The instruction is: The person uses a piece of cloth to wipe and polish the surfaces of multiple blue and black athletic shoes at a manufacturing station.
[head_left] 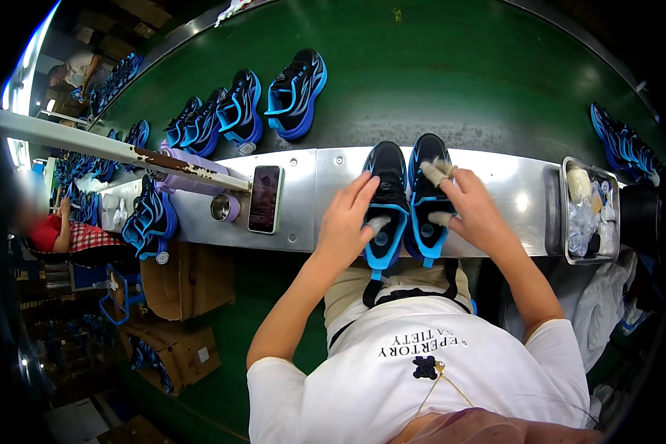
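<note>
Two black sneakers with bright blue collars and soles stand side by side on the metal ledge, toes pointing away from me. My left hand point(348, 218) lies along the outer side of the left sneaker point(387, 174), fingers stretched toward the laces. Its covered thumb reaches into the shoe opening. Over the right sneaker point(425, 196), my right hand point(472, 203) is spread, with pale covers on its fingertips. Those fingers are near the laces, slightly blurred, and the thumb is by the collar. Neither hand visibly closes round a shoe.
Beyond the metal ledge point(296, 166) runs a green belt point(451, 74) carrying more sneakers point(297, 95). A phone point(266, 198), a lilac cup point(225, 208) and a painted bar point(118, 148) are to the left. At right stands a metal tray point(590, 255) of small items. Cardboard boxes point(185, 281) sit below left.
</note>
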The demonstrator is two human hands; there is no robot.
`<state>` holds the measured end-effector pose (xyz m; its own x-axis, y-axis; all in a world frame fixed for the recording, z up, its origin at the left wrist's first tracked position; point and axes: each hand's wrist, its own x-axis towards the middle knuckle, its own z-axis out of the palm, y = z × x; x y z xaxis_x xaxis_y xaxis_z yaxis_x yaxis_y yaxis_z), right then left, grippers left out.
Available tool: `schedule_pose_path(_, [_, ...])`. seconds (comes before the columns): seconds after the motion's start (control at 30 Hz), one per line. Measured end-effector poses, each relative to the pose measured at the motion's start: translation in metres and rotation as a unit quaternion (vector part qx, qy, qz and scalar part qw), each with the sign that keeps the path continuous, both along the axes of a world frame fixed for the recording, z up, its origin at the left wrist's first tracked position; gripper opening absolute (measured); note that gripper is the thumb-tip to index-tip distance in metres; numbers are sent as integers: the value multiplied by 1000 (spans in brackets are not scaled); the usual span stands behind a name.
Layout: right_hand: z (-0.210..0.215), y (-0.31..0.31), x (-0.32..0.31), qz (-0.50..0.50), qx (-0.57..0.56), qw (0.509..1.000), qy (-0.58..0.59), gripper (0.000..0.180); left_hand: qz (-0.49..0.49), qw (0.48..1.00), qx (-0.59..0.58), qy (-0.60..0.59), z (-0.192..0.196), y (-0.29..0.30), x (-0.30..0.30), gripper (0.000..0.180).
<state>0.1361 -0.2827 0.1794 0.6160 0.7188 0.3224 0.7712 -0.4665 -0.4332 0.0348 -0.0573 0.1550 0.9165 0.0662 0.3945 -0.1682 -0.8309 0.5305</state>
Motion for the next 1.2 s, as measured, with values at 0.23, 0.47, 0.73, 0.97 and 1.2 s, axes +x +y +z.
schedule_pose_path(0.23, [-29, 1, 23, -54, 106, 990, 80, 34, -47, 992, -3, 118, -16, -10, 19, 57])
schedule_pose_path(0.47, [-21, -5, 7, -60, 8, 995, 80, 53, -54, 996, 41, 61, 4, -21, 22, 57])
schedule_pose_path(0.73, [-17, 4, 9, -83, -3, 991, 109, 59, -38, 988, -42, 141, -6, -24, 19, 57])
schedule_pose_path(0.97, [-23, 1, -11, -68, 15, 992, 106, 50, -56, 979, -159, 114, -13, -16, 21, 44])
schedule_pose_path(1.2, [-26, -15, -27, -32, -54, 997, 43, 47, -98, 986, 136, 23, -26, -20, 4, 19])
